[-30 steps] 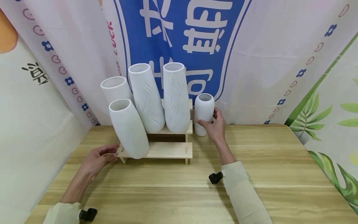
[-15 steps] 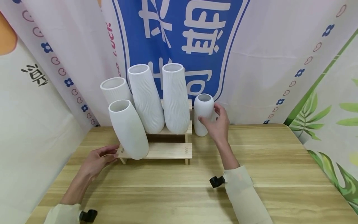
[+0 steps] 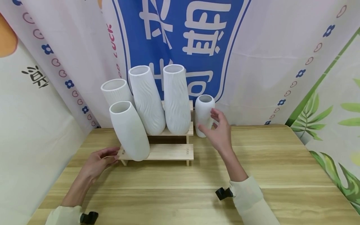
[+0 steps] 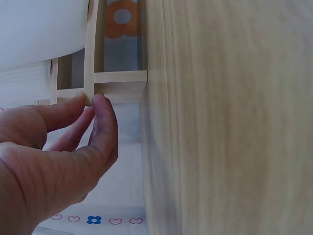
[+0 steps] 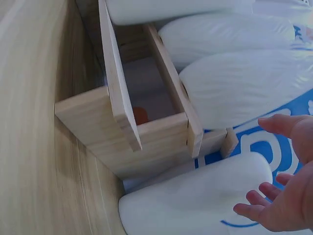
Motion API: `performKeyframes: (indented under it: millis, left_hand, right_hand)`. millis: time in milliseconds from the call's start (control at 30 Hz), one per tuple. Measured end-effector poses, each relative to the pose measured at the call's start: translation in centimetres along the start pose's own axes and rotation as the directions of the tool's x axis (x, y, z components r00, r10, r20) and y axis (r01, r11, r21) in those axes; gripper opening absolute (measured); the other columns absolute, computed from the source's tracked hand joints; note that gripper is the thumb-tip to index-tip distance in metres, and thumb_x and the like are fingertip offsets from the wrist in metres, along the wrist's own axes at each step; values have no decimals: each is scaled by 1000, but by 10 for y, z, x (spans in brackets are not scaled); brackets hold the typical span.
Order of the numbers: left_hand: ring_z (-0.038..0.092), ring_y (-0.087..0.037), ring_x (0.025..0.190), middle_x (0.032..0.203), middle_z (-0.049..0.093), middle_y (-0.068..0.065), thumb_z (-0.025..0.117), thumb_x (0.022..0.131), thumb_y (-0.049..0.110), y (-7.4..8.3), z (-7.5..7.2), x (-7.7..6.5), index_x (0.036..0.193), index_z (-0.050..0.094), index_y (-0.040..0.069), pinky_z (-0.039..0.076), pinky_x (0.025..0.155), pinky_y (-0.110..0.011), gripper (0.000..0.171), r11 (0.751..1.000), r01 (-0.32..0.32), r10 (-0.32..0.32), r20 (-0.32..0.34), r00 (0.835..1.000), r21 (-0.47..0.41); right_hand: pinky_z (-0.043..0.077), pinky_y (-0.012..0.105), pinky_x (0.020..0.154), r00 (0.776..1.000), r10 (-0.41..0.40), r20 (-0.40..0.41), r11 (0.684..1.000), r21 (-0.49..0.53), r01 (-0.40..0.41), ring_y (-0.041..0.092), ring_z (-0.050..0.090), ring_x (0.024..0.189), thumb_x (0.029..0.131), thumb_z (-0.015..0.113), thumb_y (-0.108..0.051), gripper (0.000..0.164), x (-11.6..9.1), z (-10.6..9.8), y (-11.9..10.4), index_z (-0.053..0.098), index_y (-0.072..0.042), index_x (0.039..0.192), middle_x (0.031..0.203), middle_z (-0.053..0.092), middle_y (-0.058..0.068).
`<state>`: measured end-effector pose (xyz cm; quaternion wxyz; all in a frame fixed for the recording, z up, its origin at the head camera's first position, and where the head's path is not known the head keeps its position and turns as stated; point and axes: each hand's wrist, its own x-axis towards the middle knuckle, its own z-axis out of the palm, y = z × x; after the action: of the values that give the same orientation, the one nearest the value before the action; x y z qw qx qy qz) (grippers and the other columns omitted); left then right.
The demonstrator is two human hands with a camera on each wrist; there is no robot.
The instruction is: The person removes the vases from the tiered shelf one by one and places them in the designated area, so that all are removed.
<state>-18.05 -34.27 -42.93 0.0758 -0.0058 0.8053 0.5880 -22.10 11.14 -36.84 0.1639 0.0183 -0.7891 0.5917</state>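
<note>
My left hand [image 3: 95, 162] pinches the left end of the lowest board of a stepped wooden shelf [image 3: 171, 152]; thumb and fingertips meet on that edge in the left wrist view. My right hand [image 3: 219, 132] is beside a small smooth white vase [image 3: 203, 109] at the shelf's right. Its thumb and fingers are spread, and the right wrist view shows a gap to the vase. A plain white vase [image 3: 130, 134] leans on the lowest board. Two tall wavy-textured vases, a left one [image 3: 147, 103] and a right one [image 3: 177, 103], stand on the middle step.
A ribbed white vase [image 3: 115, 90] is at the back left, partly hidden. Behind the wooden table [image 3: 168, 190] hangs a printed curtain [image 3: 253, 78] with a blue panel. Leaf-patterned cloth [image 3: 337, 125] covers the right side.
My right hand has loosened from the small vase and drawn back slightly toward me and right, its fingers spreading. The vase stays upright in place. My left hand keeps its hold.
</note>
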Motion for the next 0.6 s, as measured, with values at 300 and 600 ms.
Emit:
performKeyframes:
  millis: [300,600]
  left_hand:
    - [70,0,105,133,59,-15,58,109,1,1,0,0,156,40,-16,64,99,-21,53,1000,6,-6,9,1000,5]
    - [70,1,105,131,60,-10,59,109,2,1,0,0,156,41,-15,65,98,-20,54,1000,13,-13,7,1000,7]
  right_hand:
    - [49,52,126,997,-27,78,1000,-13,28,32,53,148,88,90,-21,81,-25,5,-9,49,-6,156,158,55,14]
    - [50,49,125,989,-48,138,999,18,46,33,54,147,86,91,-12,78,-47,14,-14,53,-2,152,154,57,16]
